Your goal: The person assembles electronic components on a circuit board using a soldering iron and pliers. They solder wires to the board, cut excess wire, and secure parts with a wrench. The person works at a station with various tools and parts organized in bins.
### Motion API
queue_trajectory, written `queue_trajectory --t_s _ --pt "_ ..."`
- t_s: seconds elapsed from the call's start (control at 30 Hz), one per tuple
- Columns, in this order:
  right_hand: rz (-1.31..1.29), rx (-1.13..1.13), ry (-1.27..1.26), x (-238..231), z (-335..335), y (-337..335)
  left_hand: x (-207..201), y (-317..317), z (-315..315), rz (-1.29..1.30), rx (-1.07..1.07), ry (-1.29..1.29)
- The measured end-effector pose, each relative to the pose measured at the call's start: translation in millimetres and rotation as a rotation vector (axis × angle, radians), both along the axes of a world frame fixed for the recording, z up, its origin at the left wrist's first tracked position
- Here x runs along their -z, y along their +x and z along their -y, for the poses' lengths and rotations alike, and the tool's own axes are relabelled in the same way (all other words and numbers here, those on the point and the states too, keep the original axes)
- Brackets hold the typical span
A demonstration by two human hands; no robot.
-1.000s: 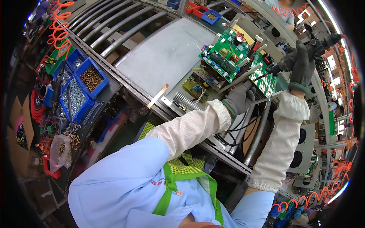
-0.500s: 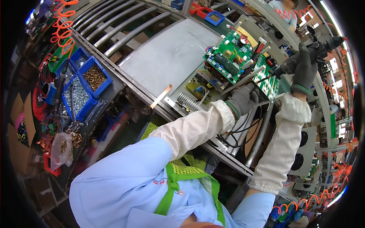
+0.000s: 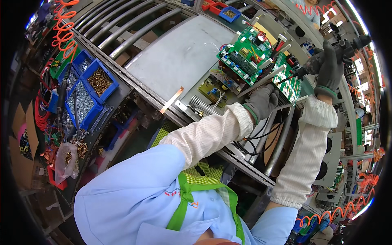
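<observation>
My right hand, in a dark grey glove, is wrapped round a black power screwdriver. Its long bit points left and down, the tip over a green circuit board with pale strips. My left hand, gloved alike, rests at the near edge of that board, beside an upright metal plate. Its fingers are curled, and whatever lies in them is hidden. Farther left a larger green circuit board carries dense components and coloured wires. Below it sit a yellowish board and a coiled metal spring.
A grey metal sheet lies on the roller conveyor. On the left, blue bins hold screws, with wrenches nearby. A copper strip juts over the conveyor's near rail. Black cables hang below my left hand. Another person is at far right.
The view has shifted slightly. My left hand has turned a little, still by the board's edge. The screwdriver stays in my right hand, its bit over nearly the same part of the board.
</observation>
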State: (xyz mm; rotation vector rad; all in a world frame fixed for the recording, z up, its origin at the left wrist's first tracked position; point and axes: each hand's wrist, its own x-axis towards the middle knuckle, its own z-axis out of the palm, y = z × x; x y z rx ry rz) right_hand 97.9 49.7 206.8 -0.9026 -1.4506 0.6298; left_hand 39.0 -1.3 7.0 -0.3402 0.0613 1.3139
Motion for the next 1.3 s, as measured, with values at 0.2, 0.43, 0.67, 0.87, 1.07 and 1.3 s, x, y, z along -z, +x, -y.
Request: queue_trajectory --t_s 0.2,0.43,0.67,0.87,1.07,1.3 --pt "-0.034 -0.022 0.024 2.4 9.3 -5.4 -3.5 1.3 0.2 -0.015 0.011 0.01" --pt "-0.039 0.036 0.066 4.3 4.6 -11.3 1.9 -3.7 -2.1 0.009 0.021 0.006" --pt "-0.059 0.003 0.075 5.5 9.2 -11.0 5.4 0.9 -4.8 0.025 0.02 0.009" --pt "-0.091 0.057 0.089 10.6 -0.5 5.5 4.3 2.2 -3.1 -0.019 0.019 0.035" --pt "-0.071 0.072 0.065 12.5 -10.0 19.0 2.2 0.1 -2.0 -0.057 -0.001 0.048" --pt "-0.047 0.005 0.088 15.0 0.0 14.4 4.1 3.0 -5.3 0.044 0.047 0.042"
